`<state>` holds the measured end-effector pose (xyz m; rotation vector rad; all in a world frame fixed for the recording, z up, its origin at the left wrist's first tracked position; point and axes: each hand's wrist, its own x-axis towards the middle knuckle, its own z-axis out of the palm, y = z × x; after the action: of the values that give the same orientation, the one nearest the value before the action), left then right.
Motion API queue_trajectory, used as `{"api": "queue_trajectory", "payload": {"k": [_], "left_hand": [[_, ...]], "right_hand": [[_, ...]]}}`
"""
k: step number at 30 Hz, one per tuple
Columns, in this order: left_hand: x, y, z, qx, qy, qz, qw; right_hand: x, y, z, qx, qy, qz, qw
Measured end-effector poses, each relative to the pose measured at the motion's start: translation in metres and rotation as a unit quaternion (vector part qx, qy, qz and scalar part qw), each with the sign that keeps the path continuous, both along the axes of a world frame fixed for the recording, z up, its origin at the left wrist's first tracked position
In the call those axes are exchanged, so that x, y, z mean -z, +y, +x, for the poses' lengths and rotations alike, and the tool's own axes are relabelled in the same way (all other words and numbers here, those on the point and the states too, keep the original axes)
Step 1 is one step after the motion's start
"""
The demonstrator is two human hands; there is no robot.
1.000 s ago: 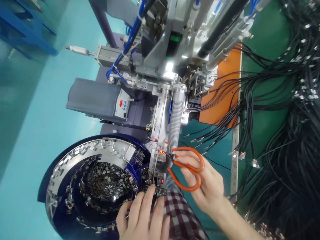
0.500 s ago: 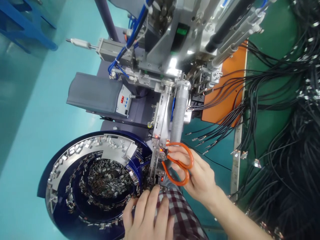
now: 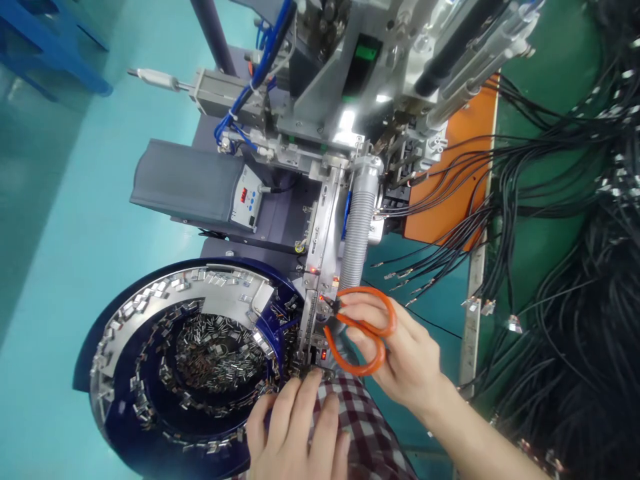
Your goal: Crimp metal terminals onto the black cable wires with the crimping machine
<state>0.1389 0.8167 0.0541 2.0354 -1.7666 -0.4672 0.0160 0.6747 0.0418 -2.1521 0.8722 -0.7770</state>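
Observation:
My right hand [image 3: 413, 357] is closed around the orange handles of a pair of scissors [image 3: 361, 369]. Their dark tip points left, at the metal feed rail [image 3: 311, 313] with its small red lights. Whether the tip touches the rail I cannot tell. At the rail's near end lies my left hand [image 3: 297, 430], palm down with the fingers stretched out and fingertips at the metal edge; nothing shows in it. Left of the rail is a dark blue round feeder bowl [image 3: 165, 460], with many small metal terminals in its middle and along its spiral track.
A grey control box [image 3: 190, 183] with a red display stands behind the bowl. A ribbed grey hose [image 3: 360, 227] runs beside the rail. Black cables [image 3: 530, 200] with metal ends hang over an orange plate [image 3: 450, 180] on the right. Checkered cloth [image 3: 370, 427] covers my leg.
My right hand and the scissors have shifted slightly right, and the handles sit a little farther from the rail. My left hand has stayed in place.

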Motion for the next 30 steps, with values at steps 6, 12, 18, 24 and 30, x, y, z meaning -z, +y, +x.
{"api": "queue_trajectory", "payload": {"k": [6, 12, 18, 24, 30], "left_hand": [[-0.006, -0.003, 0.006, 0.043, -0.029, 0.003, 0.999], [-0.006, -0.003, 0.007, 0.053, -0.026, 0.005, 0.998], [-0.005, -0.003, 0.006, 0.053, -0.024, 0.011, 0.998], [-0.006, -0.004, 0.008, 0.06, -0.026, 0.015, 0.998], [-0.004, 0.0, 0.009, 0.107, -0.033, 0.007, 0.994]], "right_hand": [[-0.007, 0.0, -0.008, 0.029, -0.009, -0.008, 1.0], [-0.002, 0.0, -0.004, 0.026, -0.015, 0.013, 0.999], [0.007, -0.006, 0.005, 0.003, -0.021, 0.03, 0.999], [0.007, -0.002, 0.004, -0.015, -0.016, 0.032, 0.999], [0.002, -0.003, -0.003, 0.05, -0.032, 0.014, 0.998]]}}
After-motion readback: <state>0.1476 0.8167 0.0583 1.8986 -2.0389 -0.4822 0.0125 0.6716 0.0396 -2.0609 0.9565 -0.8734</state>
